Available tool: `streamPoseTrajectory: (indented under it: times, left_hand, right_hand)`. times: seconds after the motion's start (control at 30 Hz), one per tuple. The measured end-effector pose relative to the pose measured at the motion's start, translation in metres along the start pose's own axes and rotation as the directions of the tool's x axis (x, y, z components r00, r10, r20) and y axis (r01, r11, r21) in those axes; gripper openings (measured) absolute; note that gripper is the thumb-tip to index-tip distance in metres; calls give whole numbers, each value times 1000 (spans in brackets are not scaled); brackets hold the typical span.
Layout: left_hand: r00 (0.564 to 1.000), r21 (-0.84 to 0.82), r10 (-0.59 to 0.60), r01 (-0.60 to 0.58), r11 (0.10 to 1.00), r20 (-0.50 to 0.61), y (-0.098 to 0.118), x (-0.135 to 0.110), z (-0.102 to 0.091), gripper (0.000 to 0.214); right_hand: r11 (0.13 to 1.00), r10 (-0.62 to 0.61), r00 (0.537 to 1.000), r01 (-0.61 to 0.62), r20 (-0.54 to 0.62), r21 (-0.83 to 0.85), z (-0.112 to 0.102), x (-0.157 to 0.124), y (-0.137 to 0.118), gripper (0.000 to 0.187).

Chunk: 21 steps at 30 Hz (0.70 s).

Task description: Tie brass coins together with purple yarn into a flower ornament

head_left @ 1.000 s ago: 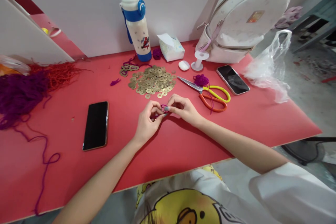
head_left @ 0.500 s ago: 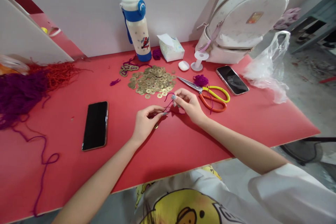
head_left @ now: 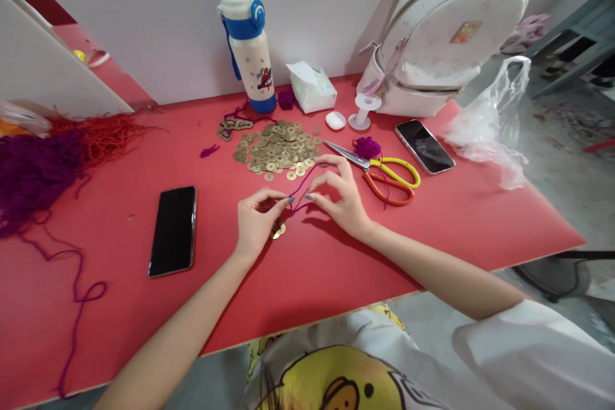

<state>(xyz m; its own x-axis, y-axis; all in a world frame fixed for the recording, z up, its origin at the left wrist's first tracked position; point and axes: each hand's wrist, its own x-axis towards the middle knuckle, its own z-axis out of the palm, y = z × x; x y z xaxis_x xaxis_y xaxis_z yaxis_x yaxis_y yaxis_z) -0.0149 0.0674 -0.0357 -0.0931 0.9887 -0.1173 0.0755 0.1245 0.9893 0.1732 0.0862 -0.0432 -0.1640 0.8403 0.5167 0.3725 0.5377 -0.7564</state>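
Observation:
My left hand (head_left: 258,221) pinches a thin purple cord (head_left: 302,184) between thumb and fingertips. Below those fingertips hang a few brass-coloured coins with holes (head_left: 278,230), partly hidden by the hand. Across from it, my right hand (head_left: 342,198) has curled fingers, the cord running up over its index finger and back under the thumb in a loop. Its thumb and another fingertip nearly meet by the cord; the exact grip is hard to make out. Just beyond both hands lies a heap of holed coins (head_left: 278,148).
Scissors (head_left: 368,163) with yellow and orange handles lie right of the heap, beside a purple yarn ball (head_left: 366,147). Phones (head_left: 173,230) flank the work on the red table (head_left: 307,282). Behind stand a bottle (head_left: 250,54), tissues (head_left: 314,90), a spool (head_left: 364,112) and a backpack (head_left: 446,38).
My left hand has shifted slightly left, exposing more of the coins below it. My right hand's fingers have spread, and the cord has widened into a loop around them.

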Motion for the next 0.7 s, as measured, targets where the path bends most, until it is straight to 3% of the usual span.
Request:
streamPoseTrajectory:
  times: [0.1,0.2,0.4,0.53,0.63,0.7]
  left_hand:
    - [1000,-26,-18,19,999,20,0,-1,0,14]
    - [999,-13,8,-7,1000,34,-1,-2,0,12]
    - [986,165,159,-164,973,45,-5,-1,0,10]
    - [926,315,324,-371,873,194,-2,0,-3,12]
    - [878,213,342,-424,880,335,0,1,-5,12]
    - [879,76,296,-347,935,373,-1,1,-6,13]
  right_hand:
    - [993,-30,986,48,165,-110,2,-2,1,18]
    - [991,-38,958,73,285,-115,7,-5,1,17]
    - [990,-82,953,113,290,-90,6,-6,-4,9]
    - [988,-101,952,131,289,-85,3,-5,-4,10]
    - [994,-92,957,105,276,-35,3,-4,-4,10]
    - [996,-86,961,83,264,24,4,-4,-4,11]
